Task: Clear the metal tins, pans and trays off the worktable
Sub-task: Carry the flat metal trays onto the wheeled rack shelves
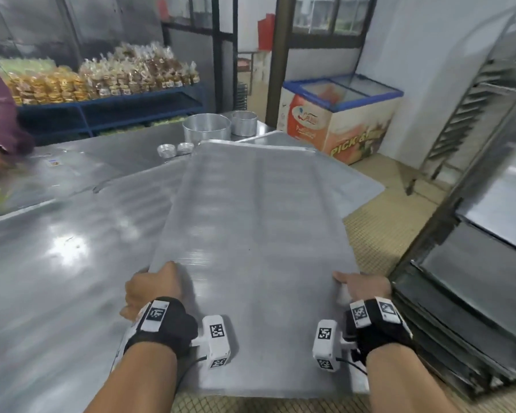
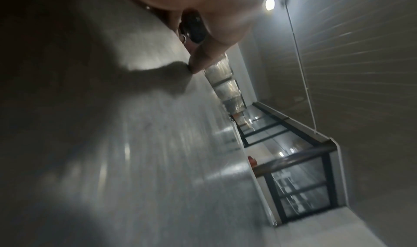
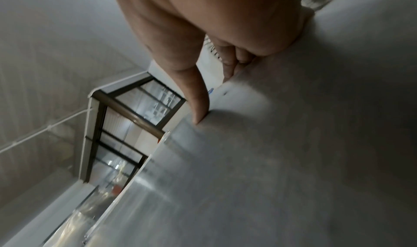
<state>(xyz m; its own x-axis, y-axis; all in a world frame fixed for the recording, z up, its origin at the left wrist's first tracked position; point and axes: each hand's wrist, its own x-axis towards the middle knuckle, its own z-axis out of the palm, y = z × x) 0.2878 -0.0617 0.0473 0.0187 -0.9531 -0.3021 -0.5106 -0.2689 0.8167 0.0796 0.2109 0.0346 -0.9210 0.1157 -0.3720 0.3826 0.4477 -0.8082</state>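
The large metal tray (image 1: 251,210) lies lengthwise over the right end of the steel worktable (image 1: 60,251), its near end held by both hands. The left hand (image 1: 154,289) curls round its left edge, and the right hand (image 1: 365,289) grips the right edge, thumb on top. Beyond its far end stand two round tins (image 1: 206,128) and small fluted moulds (image 1: 175,149).

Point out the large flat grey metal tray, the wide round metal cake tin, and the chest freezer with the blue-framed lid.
large flat grey metal tray (image 1: 251,222), head view, bare middle of its surface.
wide round metal cake tin (image 1: 206,130), head view, outer side wall.
chest freezer with the blue-framed lid (image 1: 334,129), head view, printed front panel.
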